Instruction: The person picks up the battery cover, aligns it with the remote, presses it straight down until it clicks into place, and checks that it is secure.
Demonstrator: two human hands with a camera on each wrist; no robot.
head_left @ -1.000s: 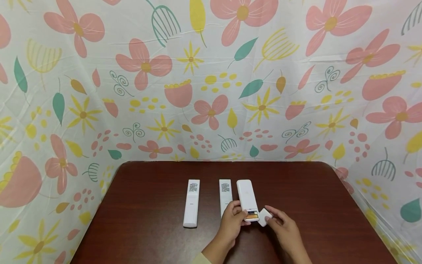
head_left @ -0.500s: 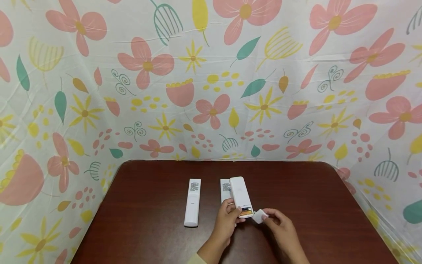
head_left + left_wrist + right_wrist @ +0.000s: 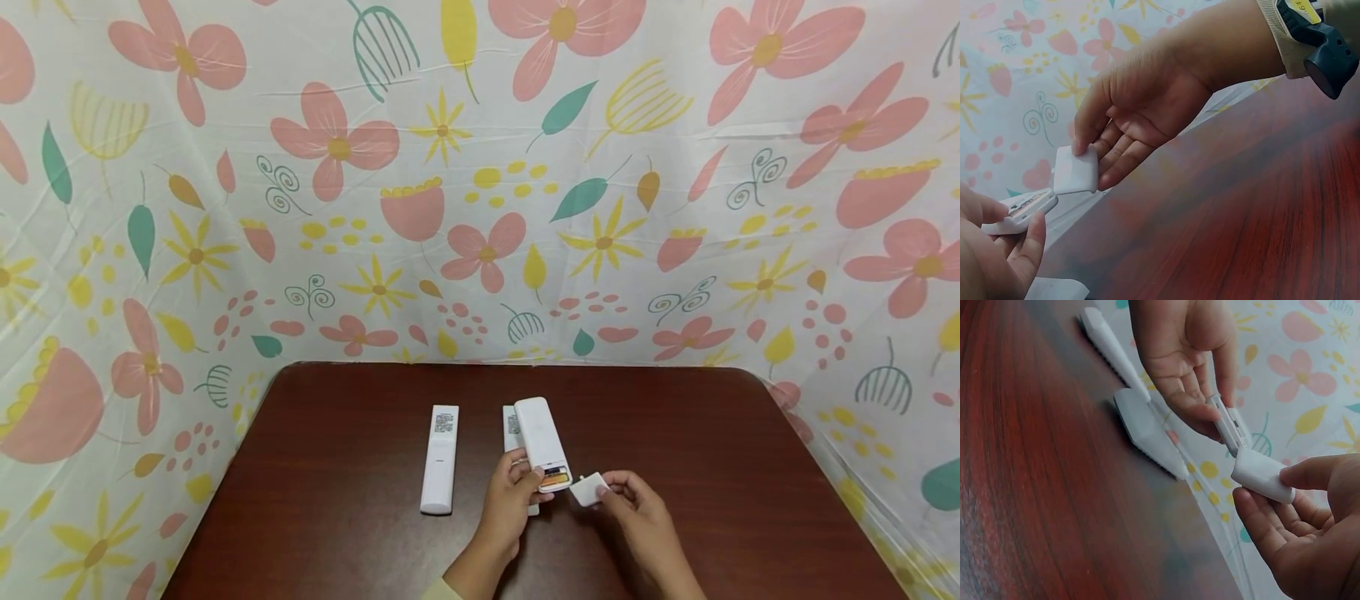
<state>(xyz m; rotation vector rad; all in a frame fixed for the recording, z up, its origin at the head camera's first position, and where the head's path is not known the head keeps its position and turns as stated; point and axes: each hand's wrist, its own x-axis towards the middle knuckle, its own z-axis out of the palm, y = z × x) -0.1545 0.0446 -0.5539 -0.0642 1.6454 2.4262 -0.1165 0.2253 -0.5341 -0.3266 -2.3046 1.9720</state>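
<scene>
My left hand [image 3: 507, 505] grips a white remote control [image 3: 542, 435] near its lower end, back side up. Its battery compartment lies uncovered, and batteries [image 3: 556, 477] with orange and black wrapping show inside. Between thumb and fingers, my right hand [image 3: 643, 518] pinches the small white battery cover [image 3: 588, 490], just right of the compartment. In the right wrist view the cover [image 3: 1264, 475] is close by the remote's open end; whether they touch I cannot tell. The left wrist view has the cover [image 3: 1076, 170] tilted up above the remote's end.
Two more white remotes lie face down on the dark brown table [image 3: 322, 467]: one remote [image 3: 439, 460] stands apart at left, the other remote [image 3: 512, 421] is partly hidden beneath the held one and my left hand. A flowered cloth [image 3: 480, 208] hangs behind the table.
Both hands have shifted left, carrying the remote over the middle remote on the table. The cover moved left with them and has turned in the right hand's fingers.
</scene>
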